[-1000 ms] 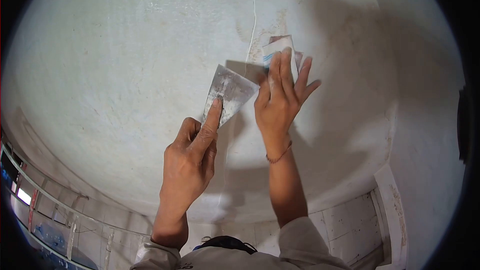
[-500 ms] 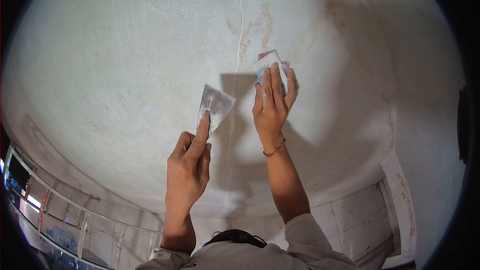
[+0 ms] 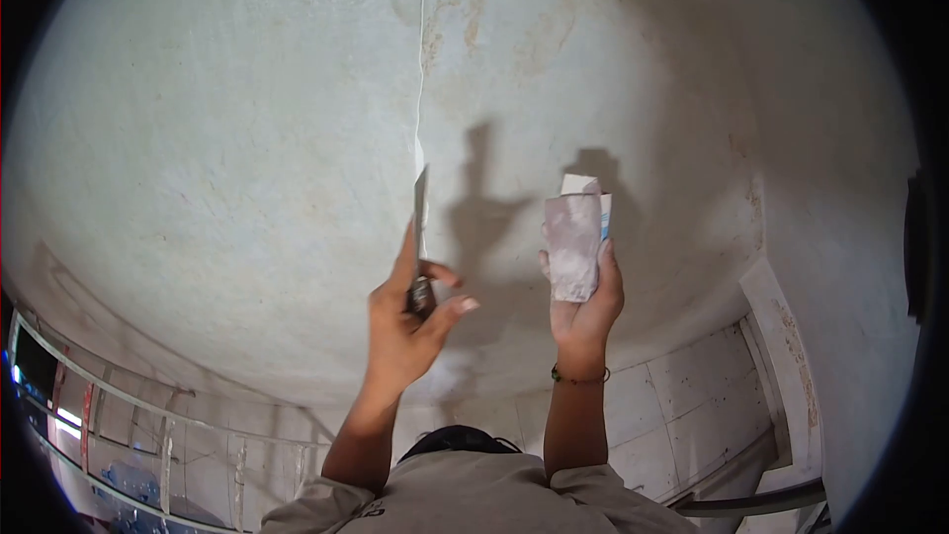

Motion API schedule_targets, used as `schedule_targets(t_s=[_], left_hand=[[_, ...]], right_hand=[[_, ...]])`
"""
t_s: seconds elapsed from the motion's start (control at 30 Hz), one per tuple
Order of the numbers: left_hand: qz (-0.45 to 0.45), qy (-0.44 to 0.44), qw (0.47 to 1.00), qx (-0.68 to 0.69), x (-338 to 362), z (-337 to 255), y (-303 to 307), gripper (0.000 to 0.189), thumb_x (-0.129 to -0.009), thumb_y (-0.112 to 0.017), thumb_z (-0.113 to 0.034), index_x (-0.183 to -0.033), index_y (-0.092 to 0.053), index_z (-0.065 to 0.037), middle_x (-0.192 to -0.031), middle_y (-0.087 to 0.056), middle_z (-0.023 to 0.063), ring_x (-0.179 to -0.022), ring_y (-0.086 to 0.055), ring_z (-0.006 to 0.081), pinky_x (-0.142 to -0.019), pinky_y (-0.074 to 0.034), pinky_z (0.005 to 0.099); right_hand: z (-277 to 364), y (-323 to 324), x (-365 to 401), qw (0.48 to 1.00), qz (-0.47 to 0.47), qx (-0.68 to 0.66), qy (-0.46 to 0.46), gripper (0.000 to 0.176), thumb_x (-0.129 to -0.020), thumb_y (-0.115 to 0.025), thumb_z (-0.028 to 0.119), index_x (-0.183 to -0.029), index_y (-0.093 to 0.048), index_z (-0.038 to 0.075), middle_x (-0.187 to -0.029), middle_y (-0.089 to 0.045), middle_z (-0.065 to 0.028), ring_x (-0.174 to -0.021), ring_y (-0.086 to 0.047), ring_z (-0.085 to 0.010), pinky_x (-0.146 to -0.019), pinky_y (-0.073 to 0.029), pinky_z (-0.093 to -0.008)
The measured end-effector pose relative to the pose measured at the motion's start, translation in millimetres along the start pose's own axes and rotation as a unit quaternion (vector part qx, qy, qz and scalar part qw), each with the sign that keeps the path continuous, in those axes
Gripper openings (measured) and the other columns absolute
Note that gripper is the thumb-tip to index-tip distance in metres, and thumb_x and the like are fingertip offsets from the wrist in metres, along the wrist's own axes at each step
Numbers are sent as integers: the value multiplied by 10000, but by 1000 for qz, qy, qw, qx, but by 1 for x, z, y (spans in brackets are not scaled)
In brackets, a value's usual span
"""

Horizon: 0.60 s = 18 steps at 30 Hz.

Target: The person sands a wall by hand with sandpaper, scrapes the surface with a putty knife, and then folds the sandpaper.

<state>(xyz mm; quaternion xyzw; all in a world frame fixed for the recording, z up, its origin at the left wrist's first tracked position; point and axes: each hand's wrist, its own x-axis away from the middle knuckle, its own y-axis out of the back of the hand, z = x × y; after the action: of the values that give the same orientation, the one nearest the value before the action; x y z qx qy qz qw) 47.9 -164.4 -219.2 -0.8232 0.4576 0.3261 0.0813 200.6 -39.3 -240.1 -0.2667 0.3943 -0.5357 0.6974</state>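
Observation:
My left hand (image 3: 410,321) holds a putty knife (image 3: 421,208) by its dark handle. The blade is seen edge-on, pointing up near the thin white line that runs down the pale wall (image 3: 247,138). My right hand (image 3: 585,311) is turned palm toward me, its fingers mostly hidden behind what it holds. In it is a sheet of sandpaper (image 3: 573,247), dusted with white, with a white and blue piece (image 3: 581,184) showing behind it. A bracelet is on the right wrist.
A metal frame with rails (image 3: 89,386) stands at the lower left, with clear blue bottles (image 3: 129,483) behind it. White tiles (image 3: 712,396) line the lower right, beside a ledge (image 3: 781,346). A dark curved bar (image 3: 756,506) lies below it.
My right hand has moved down and turned over, so the sandpaper now faces me. My left hand has turned the putty knife edge-on, with thumb and some fingers spread. The view has shifted right.

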Motion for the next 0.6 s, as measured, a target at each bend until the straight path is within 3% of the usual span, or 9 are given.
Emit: schedule_targets(t_s=[0.13, 0.2, 0.27, 0.33, 0.4, 0.43, 0.5, 0.57, 0.6], left_hand=[[30, 73, 996, 45, 3, 1, -34, 1069, -644, -864, -137, -1482, -208, -35, -954, -677, 72, -501, -366, 16, -469, -362, 164], [19, 71, 995, 62, 6, 6, -46, 1109, -626, -877, -163, -1484, -187, -29, -960, -680, 77, -503, -376, 22, -468, -373, 169], [-12, 95, 994, 57, 6, 7, -52, 1120, -625, -879, -184, -1482, -178, -17, -953, -671, 80, -506, -382, 25, -469, -372, 169], [-13, 131, 990, 48, 6, 8, -50, 1022, -645, -874, -174, -1444, -265, 17, -982, -655, 73, -534, -400, 14, -475, -377, 172], [60, 200, 966, 155, 5, 14, -47, 865, -669, -866, -161, -1354, -374, 31, -1023, -637, 71, -572, -404, 4, -487, -379, 174], [60, 176, 953, 237, 6, 15, -48, 715, -699, -848, -137, -1256, -433, 33, -1054, -626, 88, -652, -504, 22, -555, -447, 192], [38, 174, 957, 230, 7, 7, -51, 697, -708, -839, -118, -1254, -433, 36, -1049, -627, 99, -720, -551, 54, -610, -477, 211], [6, 128, 964, 235, 8, 13, -56, 573, -762, -779, -57, -1222, -455, 53, -1027, -633, 121, -923, -624, 145, -750, -528, 270], [6, 130, 964, 234, 9, 12, -54, 573, -762, -779, -57, -1222, -455, 53, -1027, -633, 121, -923, -624, 145, -750, -528, 270]], right_hand=[[-12, 5, 32, 997, 57, 57, -19, 449, -1000, -389, 344, -1278, -466, 0, -1166, -594, -123, -1028, -600, -262, -779, -512, -427], [-16, 0, 44, 992, 69, 100, -9, 441, -1012, -396, 329, -1208, -503, -51, -1094, -614, -148, -877, -654, -246, -756, -550, -371], [-15, 0, 49, 988, 90, 126, 14, 423, -1009, -432, 281, -1250, -475, -64, -1147, -600, -156, -970, -627, -221, -792, -540, -333], [-10, -3, 52, 955, 115, 257, 95, 401, -990, -487, 192, -1303, -446, -56, -1200, -581, -153, -1078, -576, -207, -855, -515, -327], [-4, -4, 50, 965, 133, 215, 65, 416, -973, -514, 129, -1339, -420, -46, -1227, -569, -146, -1147, -529, -191, -934, -466, -327], [-5, -1, 48, 953, 140, 254, 82, 406, -975, -511, 132, -1333, -431, -44, -1231, -568, -146, -1140, -532, -183, -953, -446, -325], [-7, -4, 52, 926, 104, 341, 121, 357, -998, -462, 164, -1275, -487, -59, -1223, -557, -132, -1100, -528, -161, -968, -399, -284], [-15, 2, 54, 943, 82, 304, 105, 338, -1005, -446, 174, -1242, -507, -59, -1170, -571, -112, -1070, -531, -145, -944, -409, -277], [-19, 6, 55, 958, 59, 267, 88, 327, -1013, -430, 184, -1209, -528, -58, -1118, -585, -92, -1041, -534, -130, -920, -418, -270]])
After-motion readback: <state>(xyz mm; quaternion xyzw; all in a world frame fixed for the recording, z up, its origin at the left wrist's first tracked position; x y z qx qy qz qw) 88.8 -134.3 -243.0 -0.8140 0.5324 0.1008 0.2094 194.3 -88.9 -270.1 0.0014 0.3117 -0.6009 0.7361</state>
